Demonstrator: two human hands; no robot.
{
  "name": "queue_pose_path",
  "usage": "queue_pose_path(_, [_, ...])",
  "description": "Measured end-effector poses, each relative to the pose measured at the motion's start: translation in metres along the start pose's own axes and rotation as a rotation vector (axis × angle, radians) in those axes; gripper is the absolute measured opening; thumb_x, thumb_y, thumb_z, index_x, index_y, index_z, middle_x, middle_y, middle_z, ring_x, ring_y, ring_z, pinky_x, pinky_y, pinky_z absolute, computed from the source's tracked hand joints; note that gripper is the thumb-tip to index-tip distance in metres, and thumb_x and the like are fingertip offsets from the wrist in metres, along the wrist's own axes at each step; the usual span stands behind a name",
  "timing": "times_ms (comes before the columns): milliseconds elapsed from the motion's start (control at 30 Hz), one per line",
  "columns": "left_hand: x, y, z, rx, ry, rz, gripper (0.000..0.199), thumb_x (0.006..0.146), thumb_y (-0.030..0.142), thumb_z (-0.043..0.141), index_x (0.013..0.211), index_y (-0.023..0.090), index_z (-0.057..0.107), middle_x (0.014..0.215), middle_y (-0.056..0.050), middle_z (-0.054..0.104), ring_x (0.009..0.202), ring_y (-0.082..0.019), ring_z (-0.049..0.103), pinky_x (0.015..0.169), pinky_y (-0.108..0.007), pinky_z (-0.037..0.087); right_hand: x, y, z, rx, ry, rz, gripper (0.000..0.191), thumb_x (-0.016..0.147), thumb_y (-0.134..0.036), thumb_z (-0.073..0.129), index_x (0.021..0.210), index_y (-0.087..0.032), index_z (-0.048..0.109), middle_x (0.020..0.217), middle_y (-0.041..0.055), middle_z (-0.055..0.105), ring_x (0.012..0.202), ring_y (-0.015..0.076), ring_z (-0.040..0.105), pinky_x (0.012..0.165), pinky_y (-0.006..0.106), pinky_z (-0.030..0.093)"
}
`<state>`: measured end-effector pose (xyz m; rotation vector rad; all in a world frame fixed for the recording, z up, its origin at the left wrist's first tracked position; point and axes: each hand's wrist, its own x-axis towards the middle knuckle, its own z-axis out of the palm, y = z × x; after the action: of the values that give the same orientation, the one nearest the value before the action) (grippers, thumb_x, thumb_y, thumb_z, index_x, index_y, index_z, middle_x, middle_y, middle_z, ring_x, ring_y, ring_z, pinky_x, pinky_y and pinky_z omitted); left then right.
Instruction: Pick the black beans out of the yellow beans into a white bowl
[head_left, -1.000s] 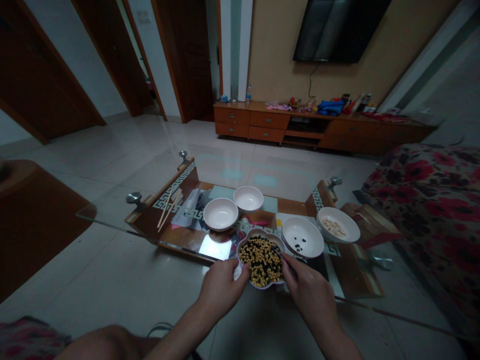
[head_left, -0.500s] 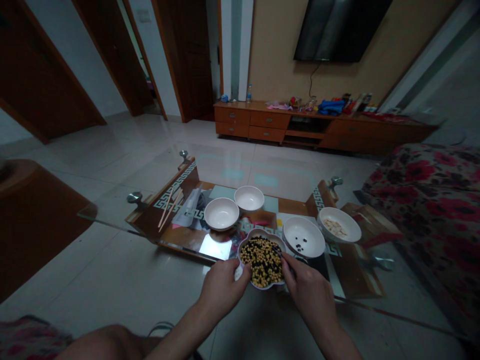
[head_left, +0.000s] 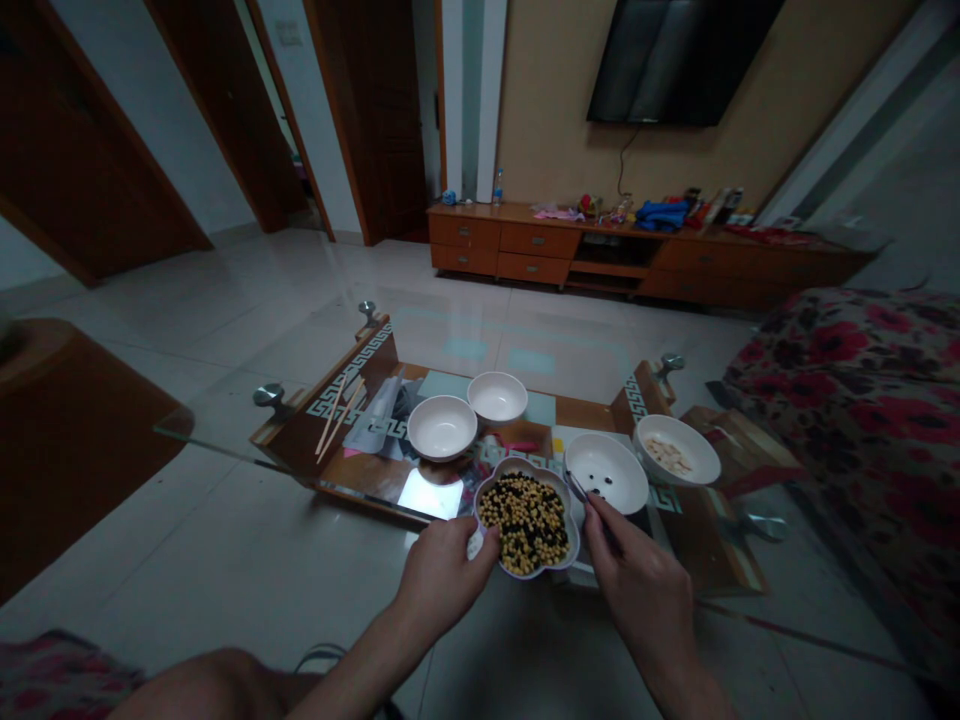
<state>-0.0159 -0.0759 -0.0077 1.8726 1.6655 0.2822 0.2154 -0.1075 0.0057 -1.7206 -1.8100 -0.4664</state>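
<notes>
Tiled floor [head_left: 180, 320] all around. Glass table [head_left: 386, 485] across the middle, with a low cabinet [head_left: 536, 240] at the back and a TV [head_left: 675, 65] above. In front, right hand [head_left: 645, 580] closed in a pinch on a thin tool, near the bean bowl. Left hand [head_left: 442, 565] gripping the left side of a lobed dish [head_left: 574, 542], thumb over the rim. Dish at the table's near edge, between both hands; cannot tell whether resting on the glass or held clear. Beyond and to the left, two white bowls [head_left: 442, 427] close together. Just right of the dish, the bean bowl [head_left: 600, 450]; farther right, a bowl of pale pieces [head_left: 697, 465]. Chopsticks [head_left: 345, 415] at the table's left end. Thin tool [head_left: 576, 485] slanting, tip over the bean bowl's left side. Smallest, beans: yellow and black mixed in the dish [head_left: 525, 520], a few black ones in the bean bowl [head_left: 608, 480].
</notes>
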Motion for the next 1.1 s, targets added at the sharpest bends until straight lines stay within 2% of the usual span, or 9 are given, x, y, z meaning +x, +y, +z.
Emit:
queue_pose_path(133, [0.000,-0.001,0.000,-0.011,-0.005,0.005,0.047,0.100,0.050,0.047,0.077,0.018,0.072,0.074,-0.007,0.072,0.072,-0.021,0.064,0.060,-0.030,0.024,0.001,0.005,-0.003,-0.147,0.009,0.126,0.047,0.106,-0.041,0.042,0.112,-0.016,0.081,0.087,0.0115,0.080,0.059,0.0170,0.072,0.052,0.024,0.045])
queue_pose_path(333, [0.000,0.000,0.000,-0.012,-0.001,0.000,0.048,0.100,0.051,0.046,0.075,0.018,0.070,0.073,-0.007,0.072,0.071,-0.021,0.064,0.059,-0.030,0.023,0.001,0.004,-0.005,-0.165,-0.010,0.204,0.048,0.106,-0.043,0.040,0.114,-0.017,0.079,0.082,0.0102,0.080,0.054,0.0176,0.068,0.048,0.026,0.037])
queue_pose_path(500, [-0.001,0.001,-0.001,-0.019,0.001,0.000,0.048,0.100,0.051,0.047,0.076,0.018,0.071,0.072,-0.007,0.071,0.069,-0.020,0.062,0.059,-0.030,0.022,0.004,0.001,-0.004,-0.071,-0.015,0.185,0.054,0.106,-0.049,0.036,0.108,-0.017,0.080,0.077,0.0088,0.079,0.053,0.0172,0.069,0.048,0.026,0.038])
queue_pose_path(633, [0.000,0.001,-0.002,-0.006,-0.004,-0.002,0.048,0.100,0.051,0.047,0.077,0.017,0.072,0.072,-0.006,0.071,0.068,-0.019,0.062,0.059,-0.030,0.021,0.004,-0.002,-0.001,0.061,-0.073,0.205,0.056,0.105,-0.054,0.036,0.105,-0.018,0.078,0.073,0.0073,0.077,0.049,0.0163,0.067,0.048,0.025,0.040])
queue_pose_path(833, [0.000,0.002,-0.002,0.002,-0.015,-0.001,0.048,0.100,0.051,0.046,0.079,0.017,0.072,0.072,-0.006,0.071,0.068,-0.019,0.062,0.059,-0.030,0.022,-0.003,-0.012,0.010,0.228,-0.194,0.155,0.041,0.104,-0.046,0.041,0.107,-0.021,0.074,0.081,0.0052,0.079,0.059,0.0161,0.072,0.054,0.024,0.046])
queue_pose_path(967, [0.000,0.002,-0.001,0.010,-0.009,-0.007,0.047,0.100,0.051,0.047,0.080,0.017,0.073,0.073,-0.007,0.071,0.069,-0.020,0.062,0.059,-0.030,0.023,-0.009,-0.019,0.018,0.257,-0.254,0.103,0.039,0.104,-0.041,0.040,0.109,-0.021,0.073,0.088,0.0068,0.080,0.070,0.0174,0.075,0.059,0.024,0.051])
queue_pose_path(1100, [-0.001,0.003,-0.003,0.001,-0.011,-0.010,0.044,0.100,0.049,0.048,0.082,0.018,0.073,0.073,-0.007,0.071,0.069,-0.020,0.063,0.059,-0.030,0.023,-0.011,-0.020,0.022,0.230,-0.277,0.057,0.040,0.104,-0.038,0.039,0.111,-0.021,0.074,0.089,0.0076,0.080,0.070,0.0171,0.075,0.061,0.024,0.052])
